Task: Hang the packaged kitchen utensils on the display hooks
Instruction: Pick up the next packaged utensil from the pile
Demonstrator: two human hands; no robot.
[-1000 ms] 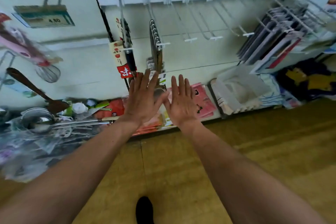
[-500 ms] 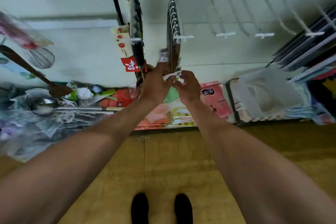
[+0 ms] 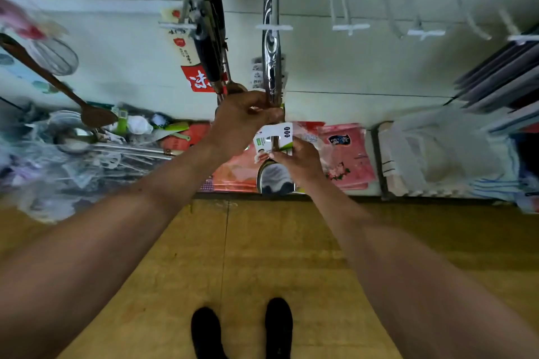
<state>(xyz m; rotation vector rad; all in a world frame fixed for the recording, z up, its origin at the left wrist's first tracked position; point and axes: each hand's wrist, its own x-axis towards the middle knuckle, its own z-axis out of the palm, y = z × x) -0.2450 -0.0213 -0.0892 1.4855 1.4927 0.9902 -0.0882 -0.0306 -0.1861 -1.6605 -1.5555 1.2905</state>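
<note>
1. A packaged ladle [image 3: 274, 166] was held at the middle of the view, its white and green card [image 3: 275, 140] gripped by the fingers of the right hand [image 3: 300, 162], with the steel bowl hanging below the card.
2. The left hand [image 3: 242, 119] was seen at 11 o'clock of the card, its fingers closed around the lower end of the row of steel utensils [image 3: 272, 46] already hung on the centre hook [image 3: 274, 27].
3. The step in hand was judged to be the placing of this ladle with that hung row; whether its handle top had reached the hook could not be told, as it was hidden behind the left hand.
4. For a clean result, the hole at the top of the handle should be lined up with the hook tip before anything is pushed, and the hung row should be steadied by the left hand so that it does not swing.
5. The card should be held by its edges only, since it would probably bend or tear under a tight pinch.
6. Both forearms were stretched forward and upward, the left wrist bent inward toward 1 o'clock and the right wrist kept nearly straight.
7. Empty hooks [image 3: 350, 27] were seen toward 2 o'clock, and a heap of loose utensils [image 3: 87, 148] lay on the shelf toward 9 o'clock.
</note>
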